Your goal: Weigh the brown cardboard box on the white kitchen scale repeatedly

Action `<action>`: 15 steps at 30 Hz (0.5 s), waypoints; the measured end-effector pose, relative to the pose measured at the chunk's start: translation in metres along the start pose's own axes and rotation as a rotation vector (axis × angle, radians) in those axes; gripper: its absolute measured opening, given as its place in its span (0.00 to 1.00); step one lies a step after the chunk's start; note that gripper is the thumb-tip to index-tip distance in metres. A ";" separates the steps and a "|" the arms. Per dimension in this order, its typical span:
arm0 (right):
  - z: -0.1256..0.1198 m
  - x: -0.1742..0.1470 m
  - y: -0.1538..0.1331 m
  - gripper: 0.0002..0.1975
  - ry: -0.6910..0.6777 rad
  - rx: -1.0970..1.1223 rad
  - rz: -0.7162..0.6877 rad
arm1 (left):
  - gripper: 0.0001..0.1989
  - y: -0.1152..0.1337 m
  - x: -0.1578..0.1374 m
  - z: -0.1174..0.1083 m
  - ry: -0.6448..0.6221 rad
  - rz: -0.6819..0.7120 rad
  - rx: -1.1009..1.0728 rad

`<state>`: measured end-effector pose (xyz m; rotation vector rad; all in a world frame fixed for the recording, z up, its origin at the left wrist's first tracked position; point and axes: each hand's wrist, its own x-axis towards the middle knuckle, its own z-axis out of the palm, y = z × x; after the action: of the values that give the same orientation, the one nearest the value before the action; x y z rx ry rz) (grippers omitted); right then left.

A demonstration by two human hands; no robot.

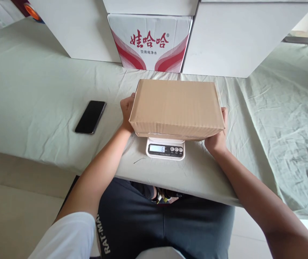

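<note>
A closed brown cardboard box (177, 102) is between my hands, directly over a small white digital scale (165, 156). The scale's display reads 6, and its row of round buttons sits to the right of the display. My left hand (127, 111) grips the box's left side, its fingers partly hidden behind the cardboard. On the opposite side, my right hand (217, 138) holds the lower right corner, with most of its fingers out of sight. The box covers the weighing plate, so I cannot tell how fully it rests there.
A black smartphone (90, 117) lies left of the box on the pale green cloth (48, 97). Behind stand a white carton with red lettering (150, 45) and large white boxes (224, 39). An orange roll (32, 12) is at the far left. The table's front edge is near my lap.
</note>
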<state>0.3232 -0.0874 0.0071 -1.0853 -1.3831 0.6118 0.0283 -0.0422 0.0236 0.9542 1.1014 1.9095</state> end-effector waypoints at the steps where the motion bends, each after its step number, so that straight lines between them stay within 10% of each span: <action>1: 0.000 0.000 0.001 0.24 -0.005 0.016 0.010 | 0.33 -0.001 0.000 0.000 -0.007 0.015 0.006; 15: 0.006 0.005 0.002 0.27 0.012 0.187 0.081 | 0.32 -0.003 0.002 -0.002 -0.029 0.027 0.001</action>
<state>0.3186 -0.0806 0.0066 -0.9966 -1.2490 0.7767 0.0260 -0.0404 0.0209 0.9992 1.0783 1.9102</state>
